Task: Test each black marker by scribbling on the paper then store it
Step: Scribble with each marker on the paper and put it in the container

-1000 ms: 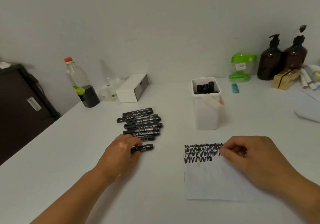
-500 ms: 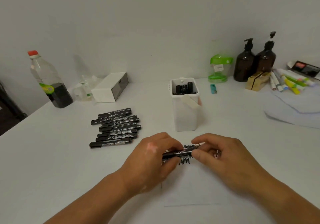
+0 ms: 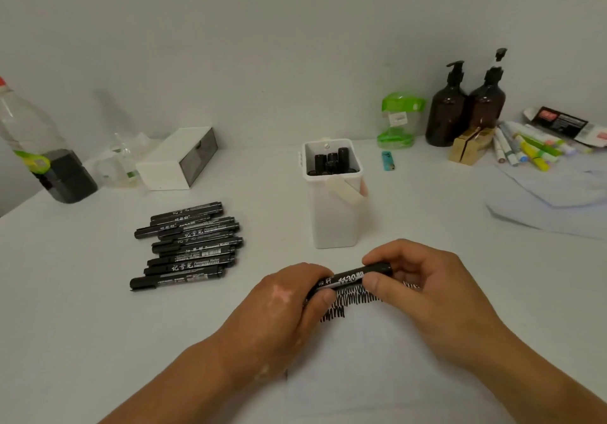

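Head camera shows the fingers point(image 3: 323, 299) of the left hand point(image 3: 289, 305) curled round one end of a black marker point(image 3: 349, 278). The right hand point(image 3: 427, 289) pinches the other end, just above the scribbles point(image 3: 358, 297) on the paper point(image 3: 377, 374). Pulling straight along the barrel should uncap it cleanly. Beyond the fingers stands the white bin point(image 3: 335, 220) with markers inside; to their left the untested markers point(image 3: 190, 246) lie on the surface point(image 3: 98, 325).

Light: dim, even, greyish.
Shadows: soft, faint, just under the fingers point(image 3: 387, 253).
Sharpness: print on marker point(image 3: 348, 279) between fingers legible; softer far beyond.
Edges: bowed far left and right of fingers.
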